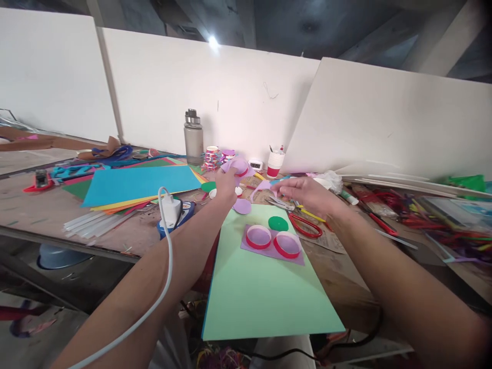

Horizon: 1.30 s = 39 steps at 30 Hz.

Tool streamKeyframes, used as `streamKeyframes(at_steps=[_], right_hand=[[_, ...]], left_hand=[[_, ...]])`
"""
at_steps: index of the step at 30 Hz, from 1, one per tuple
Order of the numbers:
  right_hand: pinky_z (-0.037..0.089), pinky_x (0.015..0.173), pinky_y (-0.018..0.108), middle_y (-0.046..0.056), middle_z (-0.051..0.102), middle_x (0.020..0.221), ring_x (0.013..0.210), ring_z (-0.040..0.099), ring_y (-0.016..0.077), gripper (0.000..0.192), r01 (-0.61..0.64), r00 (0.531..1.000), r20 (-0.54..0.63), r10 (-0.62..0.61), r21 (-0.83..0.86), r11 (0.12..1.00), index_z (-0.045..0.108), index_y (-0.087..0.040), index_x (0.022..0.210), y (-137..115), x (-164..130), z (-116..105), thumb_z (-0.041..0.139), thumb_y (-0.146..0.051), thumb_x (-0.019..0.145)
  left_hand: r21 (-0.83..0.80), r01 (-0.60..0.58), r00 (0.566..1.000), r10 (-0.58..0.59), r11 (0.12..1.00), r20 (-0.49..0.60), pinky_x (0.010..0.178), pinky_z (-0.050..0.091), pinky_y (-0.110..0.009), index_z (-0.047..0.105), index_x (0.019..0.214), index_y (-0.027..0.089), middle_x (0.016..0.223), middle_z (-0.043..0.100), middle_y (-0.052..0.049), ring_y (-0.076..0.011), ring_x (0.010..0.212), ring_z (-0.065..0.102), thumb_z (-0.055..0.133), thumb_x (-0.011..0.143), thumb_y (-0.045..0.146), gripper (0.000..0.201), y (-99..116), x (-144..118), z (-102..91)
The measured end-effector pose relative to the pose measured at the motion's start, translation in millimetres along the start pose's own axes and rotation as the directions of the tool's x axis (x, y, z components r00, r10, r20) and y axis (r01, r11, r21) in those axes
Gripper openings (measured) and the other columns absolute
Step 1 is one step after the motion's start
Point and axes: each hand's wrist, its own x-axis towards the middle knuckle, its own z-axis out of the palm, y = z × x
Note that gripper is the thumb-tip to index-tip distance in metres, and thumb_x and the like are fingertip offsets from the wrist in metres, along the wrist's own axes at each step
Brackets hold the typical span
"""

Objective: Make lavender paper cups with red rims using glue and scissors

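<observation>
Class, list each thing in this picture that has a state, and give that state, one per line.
Water bottle: upright, cap on.
Scissors: lying flat, blades shut.
Paper cup: upright, holding pens.
Two red rings: flat on lilac paper.
Left hand: shut on lilac piece.
Right hand: pinching lilac paper.

Both bare forearms reaching forward and inward from bottom corners of view, converging toward centre. Left arm stretching up from lower left, wrist fairly straight, left hand (226,185) lying back-up with fingers curling closed in pinching grip. Right arm coming in from lower right, thicker in view, wrist bending slightly inward. Right hand (307,196) lying palm-down, fingers (280,190) extending leftward and pressing together at tips. Hands sitting near each other, not touching.
</observation>
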Motion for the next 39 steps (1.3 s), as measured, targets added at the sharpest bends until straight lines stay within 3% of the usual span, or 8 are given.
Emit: streamKeyframes(at_steps=[2, 5, 7, 10, 13, 17, 28, 39], right_hand=[[0.053, 0.093, 0.032, 0.008, 0.078, 0.113, 0.104, 0.07, 0.0206, 0.035, 0.084, 0.94, 0.328, -0.098, 0.057, 0.995, 0.079, -0.018, 0.11, -17, -31, 4, 0.069, -0.046, 0.09], [0.053, 0.094, 0.029, 0.007, 0.074, 0.129, 0.125, 0.065, 0.0222, 0.036, 0.169, 0.662, 0.728, -0.177, 0.084, 0.982, 0.078, -0.024, 0.117, -35, -60, 13, 0.077, -0.043, 0.086], [0.053, 0.093, 0.029, 0.006, 0.072, 0.132, 0.121, 0.067, 0.0211, 0.032, 0.209, 0.757, 0.629, -0.174, 0.02, 0.978, 0.077, -0.024, 0.116, -35, -64, 14, 0.073, -0.043, 0.09], [0.052, 0.089, 0.032, 0.007, 0.077, 0.114, 0.103, 0.07, 0.0204, 0.028, 0.164, 0.985, 0.108, -0.138, -0.291, 0.943, 0.075, -0.021, 0.112, -16, -54, 7, 0.059, -0.039, 0.099], [0.049, 0.089, 0.035, 0.013, 0.075, 0.115, 0.102, 0.069, 0.024, 0.027, -0.065, 0.99, -0.137, -0.036, -0.668, 0.742, 0.072, -0.015, 0.112, 12, -41, -2, 0.051, -0.029, 0.101], [0.048, 0.092, 0.037, 0.023, 0.07, 0.126, 0.116, 0.066, 0.0321, 0.032, -0.187, 0.973, -0.092, 0.211, -0.851, 0.49, 0.066, -0.01, 0.124, 41, -34, 6, 0.056, -0.026, 0.098], [0.036, 0.11, 0.05, 0.03, 0.059, 0.138, 0.133, 0.051, 0.0412, 0.048, -0.226, 0.968, -0.163, 0.193, -0.901, 0.371, 0.056, -0.007, 0.142, 67, -32, 15, 0.049, -0.033, 0.102], [0.049, 0.091, 0.04, 0.024, 0.067, 0.126, 0.114, 0.067, 0.0357, 0.07, -0.42, 0.907, -0.347, 0.239, -0.711, 0.563, 0.041, -0.013, 0.154, 64, -30, 13, 0.063, -0.026, 0.088]], left_hand=[[-0.03, 0.038, 0.999, -0.038, 0.999, 0.025, 0.067, 0.049, -0.023, 0.064, 0.09, 0.02, 0.087, 0.068, 0.001, -0.0137, 0.08, 0.065, 0.069, 0.064, 0.011, 0.028, 1, -2, 1.5], [-0.024, 0.109, 0.989, -0.106, 0.994, 0.102, 0.06, 0.045, -0.022, 0.064, 0.085, 0.019, 0.08, 0.068, 0.001, -0.0129, 0.071, 0.063, 0.071, 0.061, 0.012, 0.027, 2, -7, 4.7], [-0.016, 0.137, 0.981, -0.133, 0.99, 0.144, 0.056, 0.043, -0.021, 0.062, 0.082, 0.019, 0.075, 0.066, 0.002, -0.0118, 0.066, 0.061, 0.073, 0.059, 0.012, 0.026, 3, -12, 6.6], [-0.026, 0.138, 0.97, -0.129, 0.99, 0.207, 0.056, 0.044, -0.021, 0.061, 0.08, 0.018, 0.073, 0.066, 0.003, -0.0108, 0.063, 0.06, 0.073, 0.058, 0.011, 0.026, 5, -20, 8.3], [-0.006, 0.143, 0.954, -0.136, 0.99, 0.266, 0.056, 0.045, -0.022, 0.065, 0.082, 0.017, 0.075, 0.067, 0.001, -0.0111, 0.063, 0.06, 0.075, 0.058, 0.011, 0.026, 8, -25, 8.0], [0.038, 0.159, 0.948, -0.164, 0.986, 0.271, 0.052, 0.044, -0.021, 0.068, 0.086, 0.017, 0.077, 0.068, 0.0, -0.0123, 0.065, 0.062, 0.08, 0.058, 0.014, 0.031, 6, -26, 6.3], [0.145, 0.071, 0.938, -0.116, 0.987, 0.326, 0.061, 0.052, -0.025, 0.069, 0.083, 0.017, 0.081, 0.071, -0.002, -0.0157, 0.073, 0.064, 0.091, 0.045, 0.025, 0.045, -2, -35, 9.9], [0.055, 0.254, 0.919, -0.259, 0.966, 0.298, 0.058, 0.053, -0.024, 0.067, 0.09, 0.016, 0.084, 0.074, -0.005, -0.0157, 0.071, 0.069, 0.087, 0.059, 0.014, 0.036, 0, -43, 12.5]])
